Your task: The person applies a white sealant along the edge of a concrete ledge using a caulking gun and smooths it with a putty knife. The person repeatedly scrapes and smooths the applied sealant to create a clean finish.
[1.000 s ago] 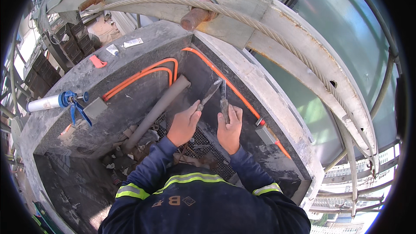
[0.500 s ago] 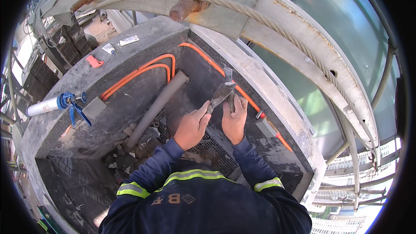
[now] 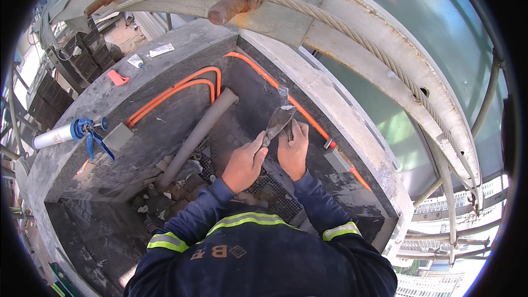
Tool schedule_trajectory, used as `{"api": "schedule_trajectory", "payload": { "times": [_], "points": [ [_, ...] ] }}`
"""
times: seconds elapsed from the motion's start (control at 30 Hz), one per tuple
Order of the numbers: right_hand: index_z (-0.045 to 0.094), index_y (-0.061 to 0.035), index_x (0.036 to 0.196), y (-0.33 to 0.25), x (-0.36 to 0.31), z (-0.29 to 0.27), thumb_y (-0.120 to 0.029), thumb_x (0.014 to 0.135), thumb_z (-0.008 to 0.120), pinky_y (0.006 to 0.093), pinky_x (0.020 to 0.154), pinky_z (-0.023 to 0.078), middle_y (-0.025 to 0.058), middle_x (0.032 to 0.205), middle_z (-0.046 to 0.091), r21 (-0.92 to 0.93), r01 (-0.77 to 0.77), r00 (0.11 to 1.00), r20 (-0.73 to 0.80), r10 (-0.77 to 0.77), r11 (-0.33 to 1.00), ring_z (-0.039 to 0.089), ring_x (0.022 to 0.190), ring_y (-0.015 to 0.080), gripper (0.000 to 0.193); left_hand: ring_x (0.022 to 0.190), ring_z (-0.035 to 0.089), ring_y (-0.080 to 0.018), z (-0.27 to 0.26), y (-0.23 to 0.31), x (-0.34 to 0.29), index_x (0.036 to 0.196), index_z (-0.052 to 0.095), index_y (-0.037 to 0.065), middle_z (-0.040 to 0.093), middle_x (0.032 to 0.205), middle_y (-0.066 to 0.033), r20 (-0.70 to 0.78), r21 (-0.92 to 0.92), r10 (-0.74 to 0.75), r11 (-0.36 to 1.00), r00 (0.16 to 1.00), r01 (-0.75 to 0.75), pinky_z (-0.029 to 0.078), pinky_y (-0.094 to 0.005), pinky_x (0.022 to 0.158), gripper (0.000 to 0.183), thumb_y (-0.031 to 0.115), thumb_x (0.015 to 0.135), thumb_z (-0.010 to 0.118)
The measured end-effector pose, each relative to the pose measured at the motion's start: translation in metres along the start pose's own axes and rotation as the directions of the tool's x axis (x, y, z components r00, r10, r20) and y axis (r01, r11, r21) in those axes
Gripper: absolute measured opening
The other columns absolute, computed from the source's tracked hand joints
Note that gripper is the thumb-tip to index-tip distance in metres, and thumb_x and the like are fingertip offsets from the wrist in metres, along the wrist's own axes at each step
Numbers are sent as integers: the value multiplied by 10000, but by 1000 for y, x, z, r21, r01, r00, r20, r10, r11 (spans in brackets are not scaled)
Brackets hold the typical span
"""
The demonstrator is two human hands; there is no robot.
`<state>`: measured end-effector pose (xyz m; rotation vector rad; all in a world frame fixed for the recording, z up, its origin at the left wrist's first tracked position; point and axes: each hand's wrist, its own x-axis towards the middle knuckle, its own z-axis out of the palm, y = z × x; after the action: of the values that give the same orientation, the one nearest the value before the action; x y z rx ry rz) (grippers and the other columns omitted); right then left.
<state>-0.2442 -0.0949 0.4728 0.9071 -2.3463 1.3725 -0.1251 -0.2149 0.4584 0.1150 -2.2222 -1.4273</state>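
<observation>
My left hand is closed around the handle of a putty knife, whose broad blade points up and away and carries a whitish dab near its tip. Close beside it, my right hand grips a second putty knife. That one's narrower-looking blade shows just beyond the first, and its middle is partly covered by the nearer blade. The two blades overlap in the picture; whether they touch I cannot tell. Both tools are held over a dark, stone-walled recess, near its far right wall.
Orange conduits and a grey pipe run along the recess, with rubble at its bottom. On the left ledge lie a blue caulking gun, an orange-red piece and a small tube. A steel beam with wire rope crosses above.
Both hands and their putty knives have shifted slightly left, and the blades overlap a little differently. The whole view has moved a touch as well. Both grips stay the same.
</observation>
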Motion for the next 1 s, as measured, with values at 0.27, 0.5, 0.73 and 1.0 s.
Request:
{"api": "schedule_trajectory", "payload": {
  "times": [0.27,0.5,0.73,1.0],
  "points": [
    [633,41,1025,2,-4,-9,-119,912,675,321,704,441,100,936,544,283,-268,962,28,271,921,524,781,160,200,927,643,-458,-43,-13,16,1359,532,-60,638,1066,-322,-181,-16,-214,977,960,215,513,-402,806,423,169,1004,519],
    [591,35,960,-3,6,-9,-96,909,664,323,675,435,76,897,499,391,-330,942,74,328,859,523,758,144,158,878,623,-436,-38,22,-14,1372,521,-56,644,987,-279,-100,-16,-68,998,993,66,506,-415,791,428,143,994,541],
    [626,45,1137,-6,9,3,-61,892,653,357,753,478,128,974,576,142,-112,993,-22,116,983,586,831,223,268,766,603,-379,-29,25,-32,1430,504,36,594,852,-191,-98,159,-42,986,994,57,487,-445,701,468,209,1000,567],
    [543,89,1334,-26,4,16,-38,927,594,335,887,505,212,1147,661,368,-123,992,28,121,922,668,1031,265,430,726,602,-345,-20,25,-33,1445,494,39,595,851,-182,-116,232,-40,971,992,66,490,-423,684,469,205,1010,555]
  ]
}}
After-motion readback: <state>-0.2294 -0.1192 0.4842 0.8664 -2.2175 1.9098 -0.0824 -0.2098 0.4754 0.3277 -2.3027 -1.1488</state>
